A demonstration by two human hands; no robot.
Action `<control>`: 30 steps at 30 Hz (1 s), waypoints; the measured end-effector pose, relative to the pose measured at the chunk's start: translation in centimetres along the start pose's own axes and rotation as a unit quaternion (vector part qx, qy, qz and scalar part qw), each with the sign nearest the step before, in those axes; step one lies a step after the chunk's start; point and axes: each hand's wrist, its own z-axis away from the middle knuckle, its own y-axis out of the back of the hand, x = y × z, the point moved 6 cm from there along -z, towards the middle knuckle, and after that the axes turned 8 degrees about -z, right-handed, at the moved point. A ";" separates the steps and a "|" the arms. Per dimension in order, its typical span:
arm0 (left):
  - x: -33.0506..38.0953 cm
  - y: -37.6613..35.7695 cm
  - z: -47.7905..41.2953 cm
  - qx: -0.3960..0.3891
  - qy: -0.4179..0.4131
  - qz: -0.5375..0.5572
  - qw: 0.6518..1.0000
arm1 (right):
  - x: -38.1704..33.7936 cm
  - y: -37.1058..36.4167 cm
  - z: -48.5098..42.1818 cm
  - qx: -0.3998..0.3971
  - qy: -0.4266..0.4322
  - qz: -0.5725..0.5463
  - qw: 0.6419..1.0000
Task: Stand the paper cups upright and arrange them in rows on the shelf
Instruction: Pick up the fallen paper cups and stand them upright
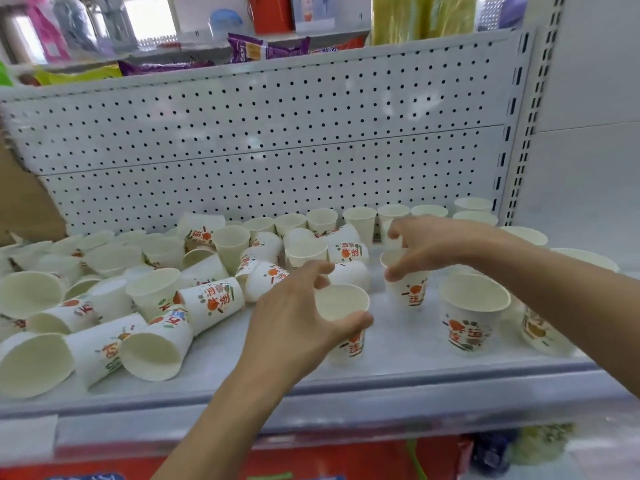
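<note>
Many white paper cups with orange print cover the grey shelf (398,341). On the left they lie tumbled in a heap (114,306); along the back and at the right several stand upright (360,220). My left hand (298,320) grips an upright cup (343,306) by its rim near the shelf's front. My right hand (436,244) holds another upright cup (408,289) from above, a little further back and to the right. A third upright cup (472,313) stands right of it, under my right forearm.
A white perforated back panel (277,133) rises behind the cups. A slotted upright post (519,133) bounds the shelf at the right. A brown cardboard box (24,202) sits at the far left. Packaged goods fill the shelf above (263,46).
</note>
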 end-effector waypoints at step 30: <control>-6.3 -1.5 -13.7 -0.185 -0.056 0.015 0.981 | -7.0 -3.3 -10.7 -0.128 0.166 0.082 0.974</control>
